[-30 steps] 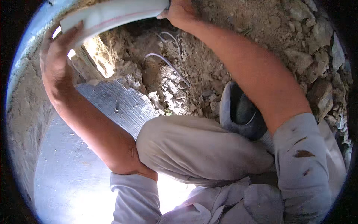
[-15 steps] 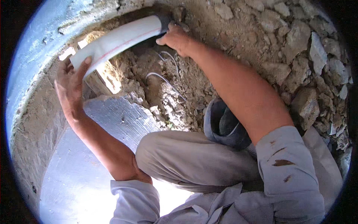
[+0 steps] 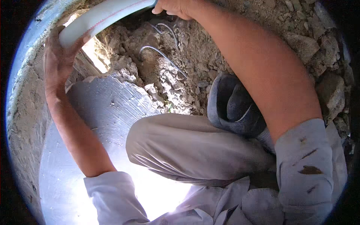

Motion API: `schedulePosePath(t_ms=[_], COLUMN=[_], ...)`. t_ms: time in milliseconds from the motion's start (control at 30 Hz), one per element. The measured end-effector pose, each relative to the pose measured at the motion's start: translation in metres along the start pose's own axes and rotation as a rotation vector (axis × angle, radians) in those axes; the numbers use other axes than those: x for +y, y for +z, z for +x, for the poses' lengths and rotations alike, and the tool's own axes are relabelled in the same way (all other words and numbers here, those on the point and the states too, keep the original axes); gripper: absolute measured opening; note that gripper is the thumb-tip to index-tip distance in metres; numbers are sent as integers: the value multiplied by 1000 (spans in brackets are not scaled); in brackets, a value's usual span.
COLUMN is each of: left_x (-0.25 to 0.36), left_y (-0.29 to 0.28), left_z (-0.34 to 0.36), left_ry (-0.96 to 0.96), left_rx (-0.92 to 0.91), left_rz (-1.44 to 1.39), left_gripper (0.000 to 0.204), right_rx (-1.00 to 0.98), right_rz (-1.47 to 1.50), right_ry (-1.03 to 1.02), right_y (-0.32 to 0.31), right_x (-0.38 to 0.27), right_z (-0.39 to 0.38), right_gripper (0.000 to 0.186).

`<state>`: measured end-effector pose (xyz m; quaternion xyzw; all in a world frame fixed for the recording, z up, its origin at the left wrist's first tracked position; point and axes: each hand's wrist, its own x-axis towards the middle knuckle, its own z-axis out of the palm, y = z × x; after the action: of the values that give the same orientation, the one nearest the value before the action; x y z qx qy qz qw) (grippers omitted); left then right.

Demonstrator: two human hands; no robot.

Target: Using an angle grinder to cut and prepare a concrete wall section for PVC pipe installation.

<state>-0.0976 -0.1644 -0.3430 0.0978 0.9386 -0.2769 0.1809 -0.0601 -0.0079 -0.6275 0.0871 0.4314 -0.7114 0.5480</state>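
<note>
I hold the white pipe (image 3: 101,17) at both ends — left hand (image 3: 56,60) cupping its lower end, right hand (image 3: 174,6) gripping the upper — its length slanting across the dirt trench (image 3: 176,63).

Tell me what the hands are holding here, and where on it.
Both hold a white pipe: the left hand cups its open left end, the right hand grips it further along, at the frame's top edge.
</note>
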Motion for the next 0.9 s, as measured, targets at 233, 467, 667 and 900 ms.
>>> schedulePosePath(t_ms=[233, 467, 667, 900], left_x=[7, -3, -12, -11], left_y=[-2, -33, -44, -57], left_z=[9, 6, 21, 11], left_ry=[73, 24, 15, 61], left_rx=[-57, -180, -232, -190], left_rz=[36, 135, -34, -47], left_gripper=[70, 71, 72, 74], right_rx=[133, -8, 245, 377], right_rz=[73, -180, 62, -136], right_ry=[17, -101, -46, -148], right_y=[-4, 6, 24, 6], right_x=[-4, -22, -19, -25], right_z=[17, 3, 84, 42], right_gripper=[59, 48, 37, 33])
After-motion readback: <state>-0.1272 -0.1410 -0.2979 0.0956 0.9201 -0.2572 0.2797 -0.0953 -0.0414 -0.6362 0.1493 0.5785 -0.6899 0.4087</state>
